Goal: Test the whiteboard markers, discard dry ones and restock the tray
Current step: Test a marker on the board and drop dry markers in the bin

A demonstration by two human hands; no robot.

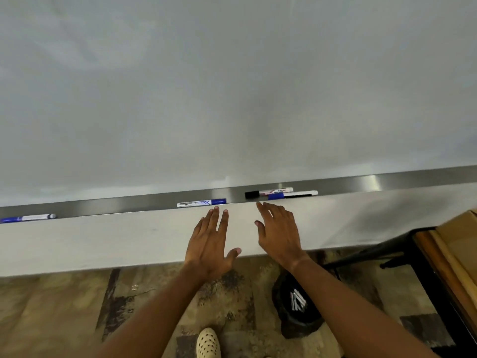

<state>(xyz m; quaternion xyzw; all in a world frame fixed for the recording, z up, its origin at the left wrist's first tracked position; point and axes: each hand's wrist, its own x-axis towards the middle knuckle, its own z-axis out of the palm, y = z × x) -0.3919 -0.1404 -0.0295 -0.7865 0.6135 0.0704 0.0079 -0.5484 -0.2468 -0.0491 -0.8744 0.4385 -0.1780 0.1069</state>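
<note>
Both my grips are wide and empty, so I should slide my right hand point(280, 232) just ahead to the black-capped marker point(268, 193) in the tray point(387, 180), pinching mid-barrel, left hand point(209, 244) ready to uncap it.

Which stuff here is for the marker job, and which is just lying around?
For the job: four markers on the tray, whiteboard, black bin holding markers, both empty hands.

Just there: cardboard box, black stand.
</note>
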